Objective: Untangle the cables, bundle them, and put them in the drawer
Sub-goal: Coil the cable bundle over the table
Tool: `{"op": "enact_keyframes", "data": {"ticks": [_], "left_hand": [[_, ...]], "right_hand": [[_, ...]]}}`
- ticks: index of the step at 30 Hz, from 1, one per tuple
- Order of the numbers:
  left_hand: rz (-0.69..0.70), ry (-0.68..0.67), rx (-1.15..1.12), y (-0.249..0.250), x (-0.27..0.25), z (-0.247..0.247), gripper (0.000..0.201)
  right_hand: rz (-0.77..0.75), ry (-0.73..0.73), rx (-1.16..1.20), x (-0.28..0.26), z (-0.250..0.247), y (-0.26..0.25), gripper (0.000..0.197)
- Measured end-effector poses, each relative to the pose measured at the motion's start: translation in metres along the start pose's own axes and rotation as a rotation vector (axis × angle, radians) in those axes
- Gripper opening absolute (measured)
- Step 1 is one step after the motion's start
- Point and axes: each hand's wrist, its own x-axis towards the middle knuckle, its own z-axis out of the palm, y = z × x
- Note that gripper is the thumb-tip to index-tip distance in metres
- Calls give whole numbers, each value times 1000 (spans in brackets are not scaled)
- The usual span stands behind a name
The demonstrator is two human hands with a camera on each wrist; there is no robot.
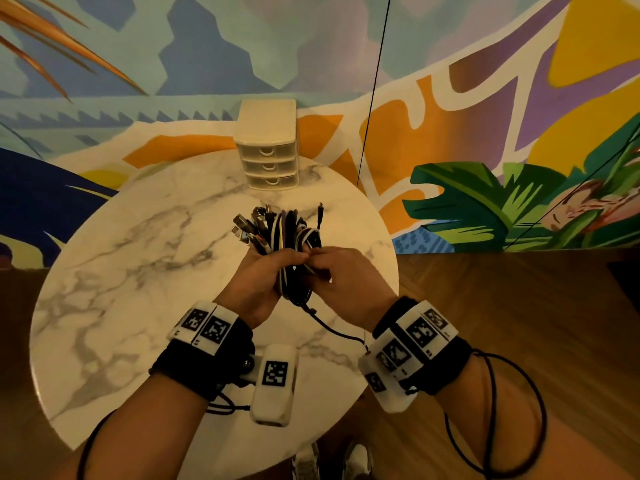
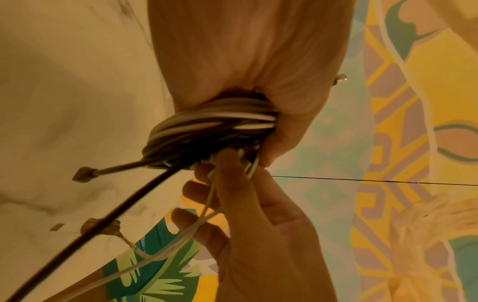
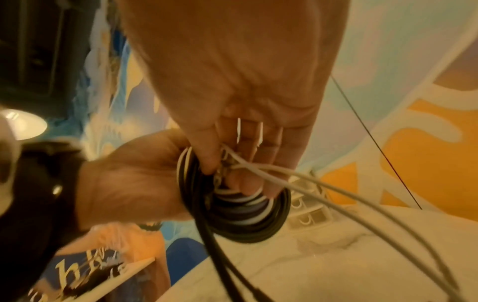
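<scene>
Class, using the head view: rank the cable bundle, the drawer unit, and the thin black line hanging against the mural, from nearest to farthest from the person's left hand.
1. Cable bundle: gripped in the left hand, over the table.
2. Drawer unit: at the table's far edge, straight ahead.
3. Thin black line: beyond the table, against the mural, to the right.
</scene>
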Motion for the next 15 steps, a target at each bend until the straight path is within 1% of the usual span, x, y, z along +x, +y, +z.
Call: {"op": "enact_keyframes", "data": {"ticks": [2,4,6,9,11,13,14,15], "left_hand": [[6,-2,-25,1,0,0,32],[27,9,-33,0,1,3,31],[45,28,-64,1,2,4,28],[33,62,-174,2,4,0,21],[34,55,-216,3,4,-1,17],[39,30,-223,4,4,-3,17],[27,11,-232,5,4,-5,16],[4,-22,-256,5,4,-8,14]], "right_hand": [[-17,17,-175,1,0,0,23],[-40,128,-370,-3,9,-4,31],[-52,213,-362,-7,21,-4,40],[-98,260,-183,-5,30,4,36],[-68,300,-22,-7,31,7,36],[65,361,171,-9,30,6,39],[160,375,283,-8,27,5,50],[249,342,416,-5,23,7,67]]}}
